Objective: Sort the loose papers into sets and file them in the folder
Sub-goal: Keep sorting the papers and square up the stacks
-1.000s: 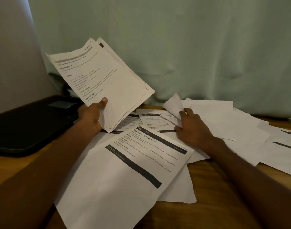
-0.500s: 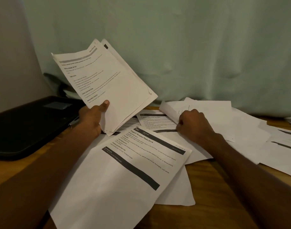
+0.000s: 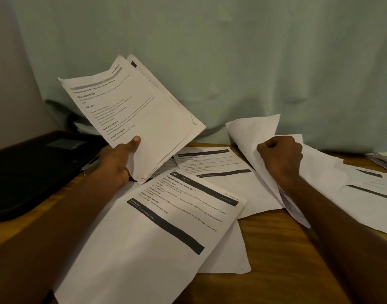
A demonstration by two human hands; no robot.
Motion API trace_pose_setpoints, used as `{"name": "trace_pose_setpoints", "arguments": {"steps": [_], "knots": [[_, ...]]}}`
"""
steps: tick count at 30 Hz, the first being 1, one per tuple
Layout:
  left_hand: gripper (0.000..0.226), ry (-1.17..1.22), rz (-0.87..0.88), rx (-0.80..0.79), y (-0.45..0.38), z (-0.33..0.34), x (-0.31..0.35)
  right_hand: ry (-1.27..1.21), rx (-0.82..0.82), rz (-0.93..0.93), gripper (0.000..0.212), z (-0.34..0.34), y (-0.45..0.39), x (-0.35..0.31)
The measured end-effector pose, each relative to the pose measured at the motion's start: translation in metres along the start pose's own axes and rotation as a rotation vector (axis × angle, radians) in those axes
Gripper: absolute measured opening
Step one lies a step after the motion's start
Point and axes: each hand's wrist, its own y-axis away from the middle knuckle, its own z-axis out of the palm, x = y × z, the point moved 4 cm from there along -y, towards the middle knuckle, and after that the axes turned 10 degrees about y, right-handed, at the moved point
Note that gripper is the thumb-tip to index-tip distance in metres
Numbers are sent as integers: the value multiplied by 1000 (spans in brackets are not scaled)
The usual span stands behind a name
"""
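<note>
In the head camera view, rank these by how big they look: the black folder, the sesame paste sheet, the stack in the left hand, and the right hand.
1. Sesame paste sheet, though it lies nearest the camera.
2. Black folder and stack look alike; the folder is cut off at the edge.
3. Right hand.

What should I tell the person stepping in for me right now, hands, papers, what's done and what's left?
Left hand holds a gathered stack of sheets up off the table, thumb on the top page.
Right hand grips one blank-side sheet, lifting it from the pile on the right.
Black folder lies closed at the left of the wooden table.
Loose sheets still cover the table, including the "Prepare Sesame Paste Drink" page in front.
Done: one set partly gathered.
Left: sort the remaining sheets, then file everything; nothing visibly filed yet.
</note>
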Motion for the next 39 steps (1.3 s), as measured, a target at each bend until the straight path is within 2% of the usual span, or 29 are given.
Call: {"name": "trace_pose_setpoints", "arguments": {"steps": [4,7,10,11,13,15,18,20,23,26,29,34,37,38,39], "knots": [[48,-14,-8,-18,1,2,0,56,5,-64,21,4,2,-5],[47,0,7,-27,1,3,1,168,-66,-157,20,10,8,-9],[49,15,28,-19,2,3,7,426,-171,-424,65,23,25,-28],[49,19,36,-8,2,2,9,432,-152,-551,68,26,32,-38],[50,25,53,19,1,-3,14,343,-110,-762,48,30,49,-63],[49,29,62,39,0,-7,19,261,-255,-825,30,38,70,-84],[49,48,68,45,-2,-10,21,193,-525,-670,26,56,92,-100],[48,52,57,37,-3,-9,21,200,-578,-587,33,56,92,-102],[45,59,46,17,-6,-8,24,112,-718,-518,26,47,87,-97],[43,81,43,-3,-10,-8,25,-32,-879,-526,40,35,98,-97],[41,97,4,-25,-17,-10,22,-6,-836,-607,33,36,110,-107],[41,103,-5,-14,-24,-13,22,17,-806,-612,32,55,115,-121],[41,104,-18,-9,-26,-15,20,-50,-712,-488,22,63,97,-124],[41,100,-20,-5,-27,-16,20,-54,-687,-424,26,65,91,-122],[41,99,-19,-1,-28,-16,20,-27,-678,-363,43,68,86,-118]]}}
